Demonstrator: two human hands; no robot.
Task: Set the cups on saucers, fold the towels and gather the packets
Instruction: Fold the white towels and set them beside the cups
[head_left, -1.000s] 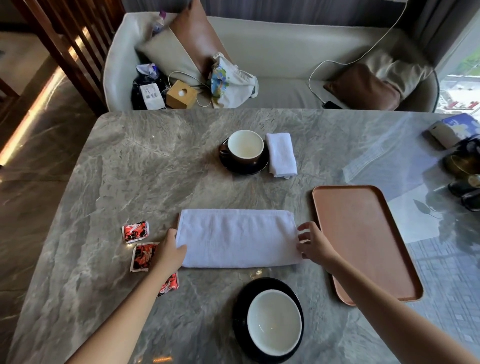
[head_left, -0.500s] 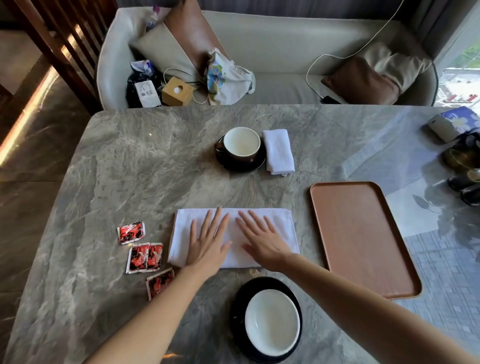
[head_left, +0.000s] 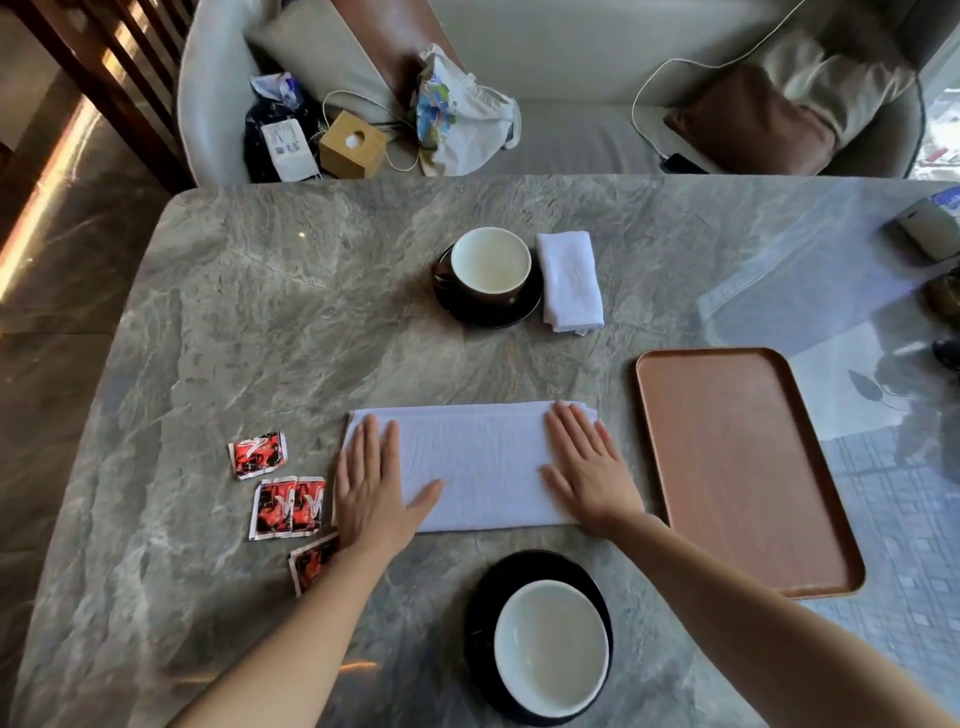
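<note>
Now both hands lie flat and spread on the white half-folded cloth towel (head_left: 478, 467), which rests on the grey marble table (head_left: 260, 322) near the person, between the packets and the tray. The left hand (head_left: 376, 488) presses the left end, the right hand (head_left: 587, 467) presses the right end; the fingers are open, nothing is pinched.

I judge the towel to be soft, light and limp, so it will sag when lifted. It is better taken at the corners of one short end, and laid over to the other end.

Several red foil packets (head_left: 288, 504) lie loose just left of the towel; they look thin and slippery, and one is partly under the left forearm.

A second white towel (head_left: 570, 280), already folded small, lies touching the far black saucer (head_left: 485, 314), which carries a dark cup with white inside (head_left: 491, 262). The near white cup (head_left: 550, 647) stands on its black saucer (head_left: 480, 623). Both cups look empty. The brown rectangular wooden tray (head_left: 748, 467) on the right holds nothing.
</note>
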